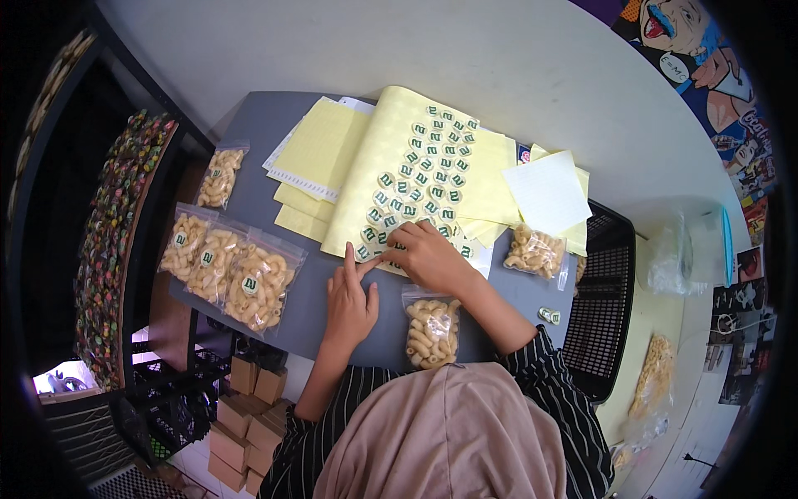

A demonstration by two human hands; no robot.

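My left hand (352,303) has its index finger stretched onto the lower edge of a pale yellow sheet (362,175) dotted with round green-and-white stickers (424,177), its other fingers loosely apart. My right hand (424,254) is bent over the sticker rows, fingers curled and pinched beside that index fingertip; what they hold is hidden. Just below it lies an unlabelled clear bag of pale curved snacks (431,333). At the left are several similar bags (264,283) with round stickers. Another bag (532,249) sits right of the sheet.
Grey table (312,320) with more yellow and white papers (544,187), plus a small cylindrical object (549,314) at right. A black mesh crate (607,333) stands beyond the right edge, a dark rack (116,258) at left, cardboard boxes (248,449) on the floor, a white wall behind.
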